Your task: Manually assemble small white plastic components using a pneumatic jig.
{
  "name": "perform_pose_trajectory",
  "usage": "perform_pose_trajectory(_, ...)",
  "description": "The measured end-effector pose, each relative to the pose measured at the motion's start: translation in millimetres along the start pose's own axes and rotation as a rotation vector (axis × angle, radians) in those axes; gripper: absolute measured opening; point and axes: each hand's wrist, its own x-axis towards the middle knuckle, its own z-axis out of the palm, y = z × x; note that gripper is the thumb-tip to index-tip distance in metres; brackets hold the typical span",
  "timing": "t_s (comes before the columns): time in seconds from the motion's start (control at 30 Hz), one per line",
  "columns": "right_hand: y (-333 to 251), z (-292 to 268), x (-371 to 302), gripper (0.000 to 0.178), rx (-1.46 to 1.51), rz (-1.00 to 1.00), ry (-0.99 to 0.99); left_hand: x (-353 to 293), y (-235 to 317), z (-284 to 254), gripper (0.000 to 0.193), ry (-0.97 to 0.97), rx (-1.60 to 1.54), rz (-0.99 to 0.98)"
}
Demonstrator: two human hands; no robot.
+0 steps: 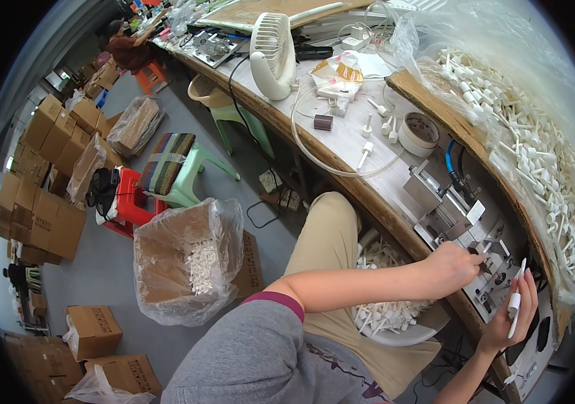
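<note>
My left hand (451,271) reaches across to a metal fixture (445,209) on the bench. Its fingers are closed at the clamp area, and what they pinch is too small to make out. To its right, my right hand (517,316) holds a white plastic part (515,304) with a thick cap and a thin stem. A second slim white piece (522,266) shows at its fingertips. More such parts lie loose on the bench, like this white capped part (366,149), near a roll of tape (418,133).
A plastic-lined carton (529,135) heaped with white parts borders the fixture. Between my legs and the bench stands a white basket (408,335) of parts. A white fan (272,57) and a clear hose (301,141) lie farther along. On the floor are a lined box (166,269) and stools (190,172).
</note>
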Motion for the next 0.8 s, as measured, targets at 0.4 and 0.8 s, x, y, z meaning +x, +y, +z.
perform_pose_trajectory(0.4,5.9,-0.1,-14.5,0.024,0.092,-0.009,0.002,15.9,-0.3,-9.7,0.014,-0.177,0.073,0.041)
perform_pose_trajectory(0.8,5.8,5.7,-7.8,0.033,-0.117,-0.250,0.055,20.6,9.4,-38.7,0.046,-0.144,-0.549,-0.255)
